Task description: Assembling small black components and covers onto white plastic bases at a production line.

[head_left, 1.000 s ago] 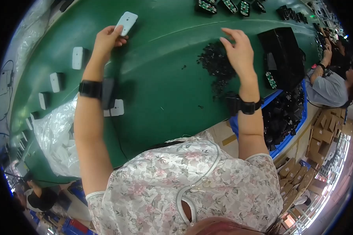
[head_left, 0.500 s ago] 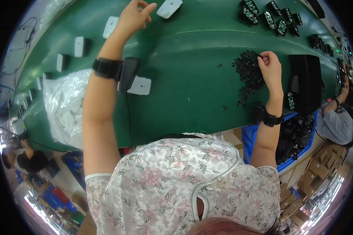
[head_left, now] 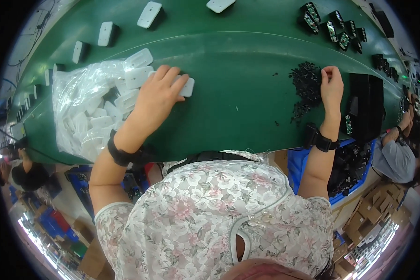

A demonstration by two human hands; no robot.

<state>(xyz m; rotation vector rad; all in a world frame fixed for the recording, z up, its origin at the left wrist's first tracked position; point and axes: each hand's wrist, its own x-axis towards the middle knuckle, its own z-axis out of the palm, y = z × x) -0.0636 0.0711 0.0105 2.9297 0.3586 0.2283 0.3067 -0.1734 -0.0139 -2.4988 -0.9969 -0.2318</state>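
My left hand (head_left: 159, 92) lies flat on a white rectangular plastic plate (head_left: 186, 87) on the green belt (head_left: 238, 98), right beside a clear plastic bag (head_left: 86, 109) full of several more white plates. My right hand (head_left: 332, 85) pinches a small black part at the edge of a loose pile of small black parts (head_left: 305, 86). Both wrists wear black bands.
White plates (head_left: 149, 14) ride spaced out along the far side of the belt. Black modules with green faces (head_left: 331, 28) stand at the far right. A black tray (head_left: 366, 105) and a blue bin (head_left: 347, 168) sit right of me. Another person (head_left: 396, 156) works beyond it.
My left hand has come back from the far side of the belt and now rests on a white plate by the bag. My right hand stays at the black pile.
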